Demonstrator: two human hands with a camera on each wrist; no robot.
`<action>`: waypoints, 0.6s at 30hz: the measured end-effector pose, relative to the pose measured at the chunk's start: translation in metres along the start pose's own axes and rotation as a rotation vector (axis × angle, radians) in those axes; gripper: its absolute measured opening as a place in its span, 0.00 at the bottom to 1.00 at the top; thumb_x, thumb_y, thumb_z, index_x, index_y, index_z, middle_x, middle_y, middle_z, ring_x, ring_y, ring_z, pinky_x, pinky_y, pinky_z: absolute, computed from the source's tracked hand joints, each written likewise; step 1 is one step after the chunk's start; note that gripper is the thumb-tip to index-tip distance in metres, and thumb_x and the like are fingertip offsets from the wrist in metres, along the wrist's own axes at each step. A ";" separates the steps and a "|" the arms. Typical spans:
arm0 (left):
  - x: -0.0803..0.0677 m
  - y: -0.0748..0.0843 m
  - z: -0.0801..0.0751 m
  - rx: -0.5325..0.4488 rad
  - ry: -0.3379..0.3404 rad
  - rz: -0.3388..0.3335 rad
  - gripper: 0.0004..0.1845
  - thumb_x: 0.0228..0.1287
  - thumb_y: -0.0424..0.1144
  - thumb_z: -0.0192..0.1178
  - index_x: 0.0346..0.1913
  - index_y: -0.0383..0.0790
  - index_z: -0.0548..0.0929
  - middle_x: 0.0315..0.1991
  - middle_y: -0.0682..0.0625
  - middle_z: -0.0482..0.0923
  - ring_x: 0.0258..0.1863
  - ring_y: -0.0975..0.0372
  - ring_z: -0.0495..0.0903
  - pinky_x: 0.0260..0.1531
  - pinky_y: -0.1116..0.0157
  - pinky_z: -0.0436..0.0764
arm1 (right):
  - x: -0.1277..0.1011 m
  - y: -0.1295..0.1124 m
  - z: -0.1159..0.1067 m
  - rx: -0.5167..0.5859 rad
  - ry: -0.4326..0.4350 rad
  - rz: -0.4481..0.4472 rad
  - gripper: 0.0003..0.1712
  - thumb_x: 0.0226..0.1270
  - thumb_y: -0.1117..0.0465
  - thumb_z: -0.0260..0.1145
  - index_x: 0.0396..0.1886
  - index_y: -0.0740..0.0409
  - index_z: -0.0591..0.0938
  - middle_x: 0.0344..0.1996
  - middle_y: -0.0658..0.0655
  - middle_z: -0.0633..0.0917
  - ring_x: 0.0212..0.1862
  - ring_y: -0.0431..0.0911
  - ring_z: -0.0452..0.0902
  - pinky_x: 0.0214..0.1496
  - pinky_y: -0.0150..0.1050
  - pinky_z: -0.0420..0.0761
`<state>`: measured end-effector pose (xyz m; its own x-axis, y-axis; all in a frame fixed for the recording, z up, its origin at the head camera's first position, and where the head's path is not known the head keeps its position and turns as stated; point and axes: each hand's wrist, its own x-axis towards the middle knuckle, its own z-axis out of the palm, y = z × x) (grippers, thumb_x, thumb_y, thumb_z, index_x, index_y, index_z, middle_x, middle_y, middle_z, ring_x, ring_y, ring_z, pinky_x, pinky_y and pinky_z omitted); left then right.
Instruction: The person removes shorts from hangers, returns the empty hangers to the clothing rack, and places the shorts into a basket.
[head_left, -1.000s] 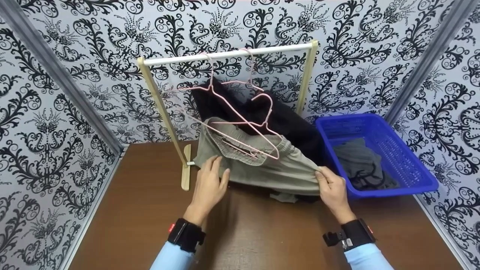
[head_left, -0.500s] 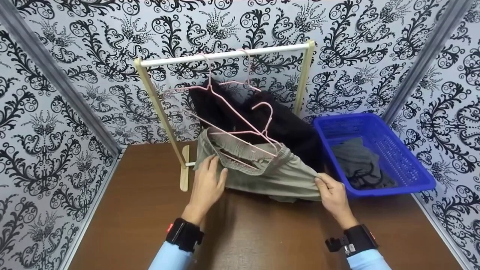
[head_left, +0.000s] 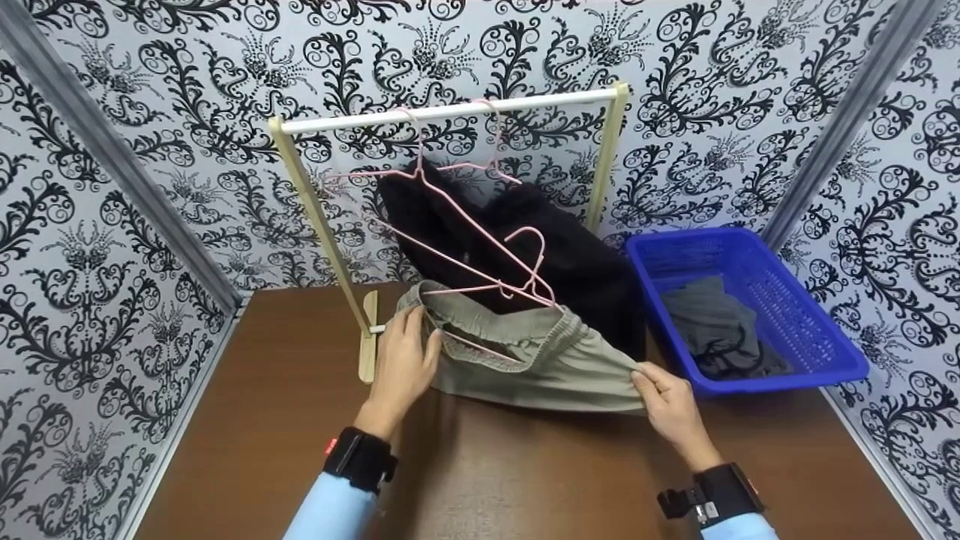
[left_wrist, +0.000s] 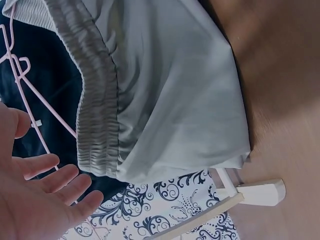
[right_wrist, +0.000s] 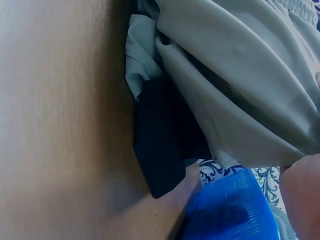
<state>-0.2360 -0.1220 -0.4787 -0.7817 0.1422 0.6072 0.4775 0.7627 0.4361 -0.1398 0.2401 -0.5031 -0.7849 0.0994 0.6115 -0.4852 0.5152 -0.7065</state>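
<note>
Grey-green elastic-waist shorts (head_left: 525,386) are stretched sideways in front of the rack. A pink hanger (head_left: 541,259), its hook free of the rail, has its lower part inside the waistband (left_wrist: 97,120). My right hand (head_left: 670,409) pinches the shorts' right edge between thumb and fingers. At the waistband's left end is my left hand (head_left: 403,360), its fingers extended and loosely spread; in the left wrist view these fingers (left_wrist: 65,182) lie beside the waistband and grip nothing. Another pink hanger (head_left: 457,206) hangs tilted from the rail, overlapping the loose one.
The wooden rack (head_left: 307,195) with its white rail (head_left: 450,111) stands at the back. Black clothing (head_left: 577,240) hangs behind the shorts and reaches down to the brown table (head_left: 510,480). On the right, a blue basket (head_left: 817,322) contains dark grey clothing (head_left: 712,322).
The shorts and the loose hanger have moved down and towards me. My left hand has shifted slightly left along the waistband; my right hand has come lower, still pinching the edge.
</note>
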 end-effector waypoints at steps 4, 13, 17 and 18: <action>0.002 -0.005 0.002 -0.010 0.001 -0.013 0.24 0.71 0.35 0.62 0.62 0.21 0.76 0.59 0.27 0.76 0.61 0.37 0.76 0.64 0.42 0.71 | -0.005 0.009 0.000 -0.013 -0.003 -0.011 0.11 0.64 0.83 0.61 0.28 0.67 0.81 0.17 0.57 0.72 0.23 0.32 0.65 0.27 0.25 0.64; 0.004 -0.014 0.008 -0.037 0.004 -0.077 0.22 0.70 0.34 0.63 0.60 0.20 0.76 0.56 0.26 0.76 0.57 0.36 0.77 0.61 0.42 0.74 | -0.015 0.048 0.003 -0.011 -0.056 0.019 0.16 0.65 0.82 0.62 0.23 0.60 0.77 0.17 0.50 0.69 0.23 0.32 0.62 0.24 0.30 0.62; 0.005 -0.017 0.010 -0.081 -0.031 -0.167 0.24 0.71 0.34 0.62 0.61 0.19 0.75 0.57 0.26 0.76 0.59 0.35 0.76 0.63 0.42 0.73 | -0.017 0.048 0.002 -0.003 -0.075 0.039 0.17 0.65 0.82 0.62 0.23 0.60 0.77 0.17 0.50 0.69 0.23 0.32 0.63 0.25 0.30 0.63; 0.004 -0.019 0.011 -0.089 -0.044 -0.193 0.24 0.71 0.35 0.62 0.62 0.18 0.75 0.57 0.25 0.75 0.60 0.35 0.76 0.64 0.42 0.72 | -0.016 0.046 0.002 -0.001 -0.077 0.048 0.17 0.65 0.82 0.62 0.23 0.60 0.77 0.17 0.50 0.70 0.24 0.32 0.64 0.26 0.29 0.64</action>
<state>-0.2525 -0.1288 -0.4912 -0.8779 0.0283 0.4779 0.3496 0.7200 0.5994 -0.1499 0.2605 -0.5463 -0.8349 0.0583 0.5473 -0.4457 0.5120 -0.7343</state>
